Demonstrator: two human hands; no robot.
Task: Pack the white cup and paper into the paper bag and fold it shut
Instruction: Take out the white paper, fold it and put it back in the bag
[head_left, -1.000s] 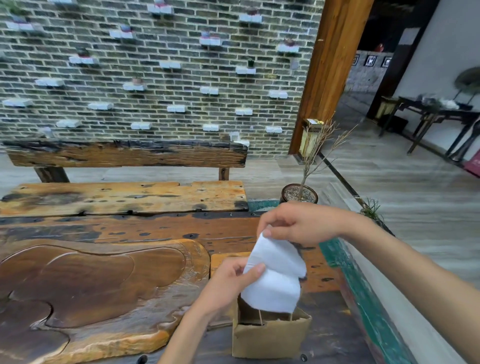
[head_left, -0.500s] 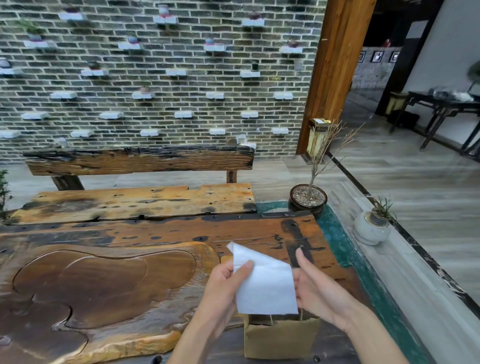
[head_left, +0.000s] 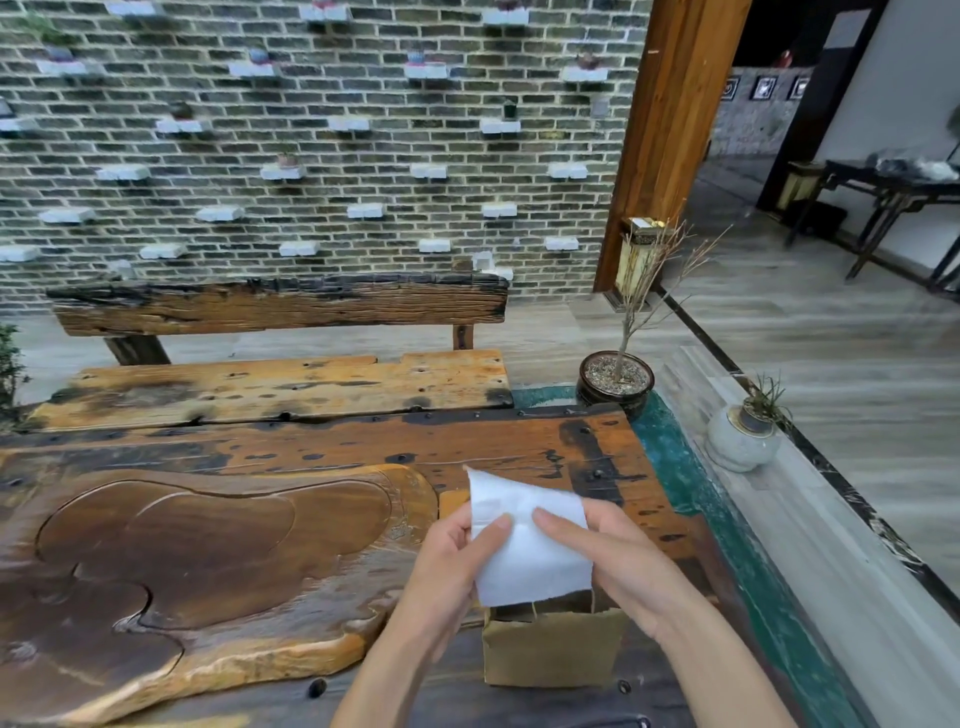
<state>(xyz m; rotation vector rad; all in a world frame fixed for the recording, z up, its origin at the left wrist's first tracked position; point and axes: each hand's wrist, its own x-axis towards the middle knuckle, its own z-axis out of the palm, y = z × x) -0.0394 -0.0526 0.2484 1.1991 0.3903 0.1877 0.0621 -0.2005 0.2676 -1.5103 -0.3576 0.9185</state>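
Observation:
A white sheet of paper (head_left: 524, 551) is held upright just above the mouth of a brown paper bag (head_left: 550, 649). The bag stands open on the dark wooden table (head_left: 332, 447) near its front edge. My left hand (head_left: 457, 561) pinches the paper's left edge with thumb and fingers. On the paper's right side, my right hand (head_left: 618, 566) grips it with the thumb lying across its front. The bag's thin handles poke up behind the paper's lower edge. No white cup shows; the bag's inside is hidden.
A carved wooden tea tray (head_left: 197, 566) fills the table's left half. A wooden bench (head_left: 280, 384) stands beyond the table. A potted bare twig (head_left: 615, 379) sits at the far right corner, and a small grey pot (head_left: 743, 436) rests on the stone ledge to the right.
My right hand dropped from the paper's top to its right side, and now its thumb presses across the front. The paper hangs flatter and slightly lower over the bag.

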